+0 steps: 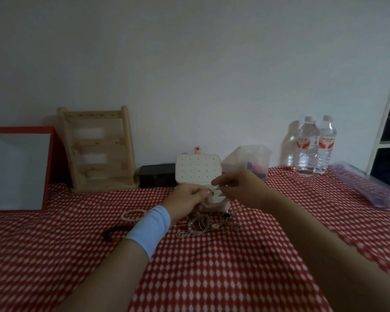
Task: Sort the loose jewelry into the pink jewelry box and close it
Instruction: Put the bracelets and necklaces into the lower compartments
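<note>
The pink jewelry box [216, 204] stands open in the middle of the red patterned cloth, its white perforated lid panel [197, 168] upright. My left hand [185, 200], with a light blue wristband, curls over the box's left side. My right hand [239, 188] hovers over the box's right side and pinches something small and pale; what it is cannot be told. A tangle of loose jewelry [209, 222] lies just in front of the box. A white bead bracelet [133, 214] and a dark bead bracelet [115, 231] lie to the left.
Along the wall stand a red-framed mirror [20, 167], a wooden rack [97, 149], a dark case [157, 175], a clear plastic tub [248, 161] and two water bottles [314, 147]. A purple plastic roll [369, 188] lies at the right.
</note>
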A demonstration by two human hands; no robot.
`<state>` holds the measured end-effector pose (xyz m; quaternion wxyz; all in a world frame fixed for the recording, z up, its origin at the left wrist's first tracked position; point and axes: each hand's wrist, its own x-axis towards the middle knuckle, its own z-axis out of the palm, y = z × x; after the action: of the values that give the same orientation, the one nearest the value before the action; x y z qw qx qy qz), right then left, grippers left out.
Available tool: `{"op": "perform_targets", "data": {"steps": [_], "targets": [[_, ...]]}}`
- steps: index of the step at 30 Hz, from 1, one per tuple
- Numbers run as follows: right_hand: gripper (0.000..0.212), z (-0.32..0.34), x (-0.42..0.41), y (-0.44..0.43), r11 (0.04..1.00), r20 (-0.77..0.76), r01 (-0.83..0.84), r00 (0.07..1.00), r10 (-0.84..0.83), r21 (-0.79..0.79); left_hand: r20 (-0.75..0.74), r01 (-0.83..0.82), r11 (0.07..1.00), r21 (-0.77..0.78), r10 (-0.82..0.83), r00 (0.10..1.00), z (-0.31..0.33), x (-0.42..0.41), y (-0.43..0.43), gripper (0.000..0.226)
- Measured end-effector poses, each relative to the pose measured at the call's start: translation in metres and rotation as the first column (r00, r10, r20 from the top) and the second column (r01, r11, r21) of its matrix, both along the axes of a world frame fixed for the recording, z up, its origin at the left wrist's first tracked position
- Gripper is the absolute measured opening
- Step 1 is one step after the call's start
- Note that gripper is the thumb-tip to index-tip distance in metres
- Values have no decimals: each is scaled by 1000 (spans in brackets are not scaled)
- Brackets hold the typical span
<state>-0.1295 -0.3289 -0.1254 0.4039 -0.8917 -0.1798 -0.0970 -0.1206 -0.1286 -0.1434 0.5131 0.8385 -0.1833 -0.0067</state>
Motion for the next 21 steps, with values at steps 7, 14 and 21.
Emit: {"op": "perform_targets", "data": {"steps": [7, 14, 21], "targets": [[23, 5, -2, 22, 981, -114, -154, 983, 141, -114, -16, -34, 999, -9, 34, 999, 0, -1, 26, 32], [12, 12, 10, 71, 990, -117, -118, 985, 126, 72, -187, 0, 980, -199, -38, 982, 11, 0, 82, 17], [21, 14, 45, 141, 997, -140, -69, 988, 62, -43, -153, -178, 976, -129, 158, 976, 13, 18, 138, 25]]}}
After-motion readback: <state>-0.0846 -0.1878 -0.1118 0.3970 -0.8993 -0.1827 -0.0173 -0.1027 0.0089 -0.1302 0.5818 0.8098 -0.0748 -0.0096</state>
